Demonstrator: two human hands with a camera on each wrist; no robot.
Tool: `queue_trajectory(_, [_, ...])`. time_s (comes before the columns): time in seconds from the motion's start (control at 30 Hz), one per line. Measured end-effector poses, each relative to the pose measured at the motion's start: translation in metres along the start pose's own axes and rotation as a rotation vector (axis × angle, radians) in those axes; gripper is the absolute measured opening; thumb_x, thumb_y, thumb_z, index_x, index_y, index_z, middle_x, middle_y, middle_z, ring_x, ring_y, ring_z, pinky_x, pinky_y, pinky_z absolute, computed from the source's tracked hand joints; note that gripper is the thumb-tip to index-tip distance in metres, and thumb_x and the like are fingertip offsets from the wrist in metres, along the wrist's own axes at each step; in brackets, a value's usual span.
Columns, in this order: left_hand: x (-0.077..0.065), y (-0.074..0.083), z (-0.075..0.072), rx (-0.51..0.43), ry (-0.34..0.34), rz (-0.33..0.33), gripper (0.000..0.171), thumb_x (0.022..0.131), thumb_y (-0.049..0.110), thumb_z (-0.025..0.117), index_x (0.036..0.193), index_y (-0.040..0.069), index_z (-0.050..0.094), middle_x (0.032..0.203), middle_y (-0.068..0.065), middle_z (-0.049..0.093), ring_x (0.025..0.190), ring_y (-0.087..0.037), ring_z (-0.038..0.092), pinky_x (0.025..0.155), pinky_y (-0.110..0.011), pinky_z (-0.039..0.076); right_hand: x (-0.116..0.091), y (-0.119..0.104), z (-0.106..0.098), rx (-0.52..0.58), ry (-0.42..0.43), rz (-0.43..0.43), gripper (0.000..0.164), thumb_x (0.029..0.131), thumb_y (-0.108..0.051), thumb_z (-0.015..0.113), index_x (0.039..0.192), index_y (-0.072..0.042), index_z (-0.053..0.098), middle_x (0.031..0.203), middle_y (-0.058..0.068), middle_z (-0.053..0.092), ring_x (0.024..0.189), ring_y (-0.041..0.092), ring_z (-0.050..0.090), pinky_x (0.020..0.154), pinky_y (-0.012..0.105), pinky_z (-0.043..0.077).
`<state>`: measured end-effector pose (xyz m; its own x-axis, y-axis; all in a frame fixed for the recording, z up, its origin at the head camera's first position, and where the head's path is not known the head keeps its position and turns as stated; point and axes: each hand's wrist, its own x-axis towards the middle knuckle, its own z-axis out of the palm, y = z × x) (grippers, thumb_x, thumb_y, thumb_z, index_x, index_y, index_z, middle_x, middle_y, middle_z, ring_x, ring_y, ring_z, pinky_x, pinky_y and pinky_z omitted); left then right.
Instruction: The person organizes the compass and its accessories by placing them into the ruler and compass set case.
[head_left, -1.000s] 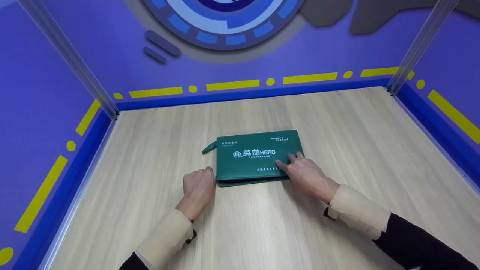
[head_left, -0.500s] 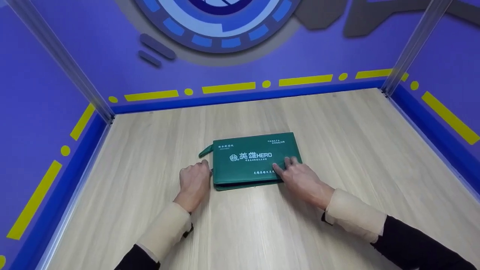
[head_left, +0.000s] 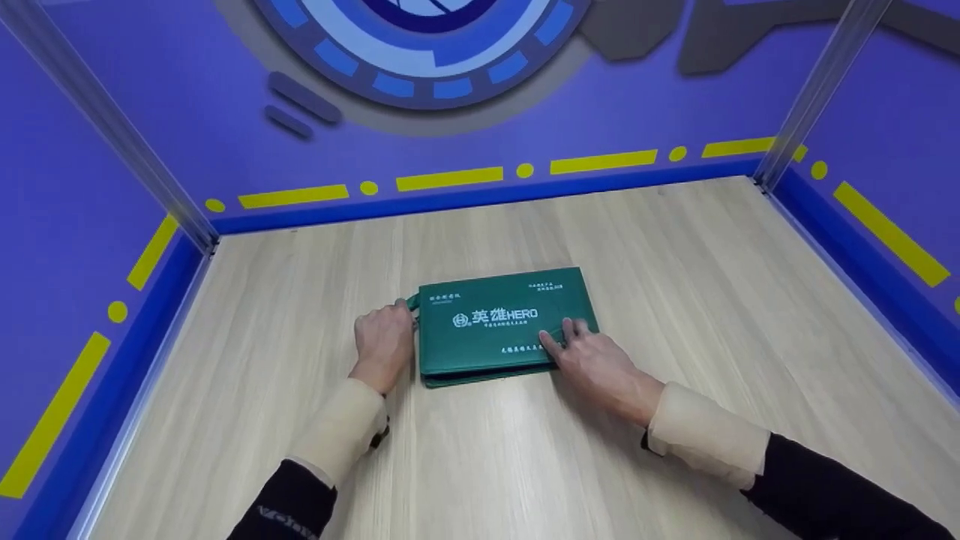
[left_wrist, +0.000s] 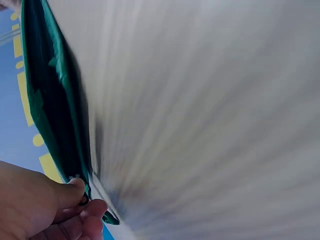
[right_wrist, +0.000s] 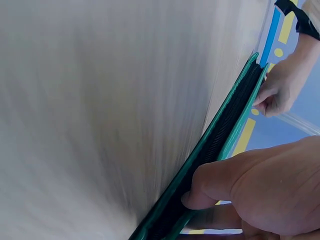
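Note:
A green zip bag (head_left: 495,326) printed with white characters and "HERO" lies flat on the wooden table. Its front and left edges gape along the zipper (right_wrist: 220,135). At the bag's left side, near the far corner, my left hand (head_left: 384,341) pinches a small dark zipper pull (left_wrist: 84,200) between thumb and curled fingers. A green wrist strap (head_left: 412,301) sticks out just beyond that hand. My right hand (head_left: 600,367) grips the bag's front right corner, fingers on top. The right wrist view shows a digit (right_wrist: 210,187) against the open front edge.
The pale wood table (head_left: 480,465) extends around the bag. Blue-purple panels with yellow markings enclose its back (head_left: 450,161) and both sides, joined by clear corner posts (head_left: 817,97). A dark band (right_wrist: 300,20) circles the left wrist.
My left hand has slid away from me along the bag's left edge, from the near corner up to the strap. The right hand has kept its place on the bag. The head view shifts slightly.

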<state>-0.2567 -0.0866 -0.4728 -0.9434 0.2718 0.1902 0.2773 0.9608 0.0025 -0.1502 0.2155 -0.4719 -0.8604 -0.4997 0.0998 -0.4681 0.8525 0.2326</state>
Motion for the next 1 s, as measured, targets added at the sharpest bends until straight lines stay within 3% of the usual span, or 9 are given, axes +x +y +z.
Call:
queue_trajectory(0.4, [0.028, -0.001, 0.001, 0.036, -0.141, -0.098, 0.016, 0.105, 0.011, 0.054, 0.106, -0.002, 0.064, 0.083, -0.016, 0.070, 0.077, -0.030, 0.072, 0.067, -0.044, 0.059, -0.003, -0.004, 0.000, -0.023, 0.003, -0.019, 0.056, 0.088, 0.008, 0.075, 0.141, -0.005, 0.063, 0.128, 0.035, 0.061, 0.105, 0.044, 0.061, 0.065, 0.041, 0.063])
queue_trajectory(0.63, [0.039, -0.002, -0.004, -0.029, -0.202, -0.138, 0.022, 0.107, 0.016, 0.054, 0.104, -0.003, 0.066, 0.088, -0.017, 0.071, 0.084, -0.032, 0.072, 0.074, -0.046, 0.060, -0.001, -0.001, -0.004, -0.062, -0.011, -0.014, 0.056, 0.088, 0.002, 0.078, 0.141, -0.005, 0.062, 0.128, 0.033, 0.062, 0.106, 0.043, 0.062, 0.064, 0.039, 0.062])
queue_trajectory(1.0, [0.046, 0.001, 0.000, -0.069, -0.308, -0.214, 0.025, 0.109, 0.020, 0.053, 0.110, -0.002, 0.065, 0.092, -0.015, 0.071, 0.085, -0.027, 0.070, 0.079, -0.045, 0.059, 0.001, 0.001, -0.003, -0.058, -0.062, -0.007, 0.059, 0.087, 0.005, 0.077, 0.143, -0.005, 0.061, 0.130, 0.033, 0.061, 0.111, 0.044, 0.063, 0.068, 0.042, 0.063])
